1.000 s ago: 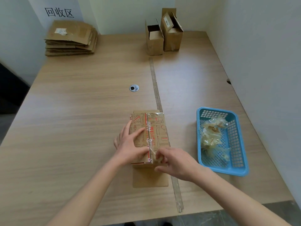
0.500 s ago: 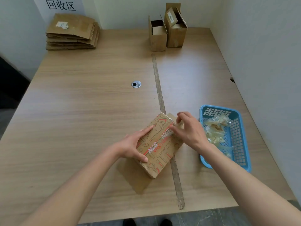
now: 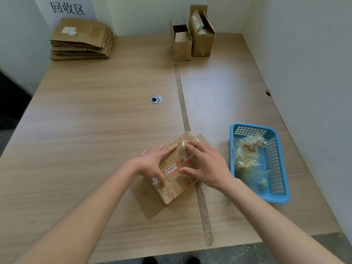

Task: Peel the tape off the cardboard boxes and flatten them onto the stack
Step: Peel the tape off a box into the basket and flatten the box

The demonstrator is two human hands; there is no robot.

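Observation:
A small printed cardboard box (image 3: 172, 189) with red and brown markings lies turned at an angle near the table's front middle, one flap flat on the table. Clear tape (image 3: 187, 139) still covers its far end. My left hand (image 3: 155, 161) presses on the box's left side with fingers spread. My right hand (image 3: 206, 165) lies across the top of the box, fingertips at the taped seam. The stack of flattened boxes (image 3: 81, 40) sits at the far left corner. Two upright open boxes (image 3: 191, 38) stand at the far edge.
A blue plastic basket (image 3: 280, 168) with crumpled peeled tape sits right of the box. A strip of old tape (image 3: 185, 119) runs down the table's middle, with a round cable hole (image 3: 156, 99) to its left. A wall borders the table's right side.
The box was rotated counter-clockwise to an angle. My right hand went from the near end to the far end, then came down over the box top.

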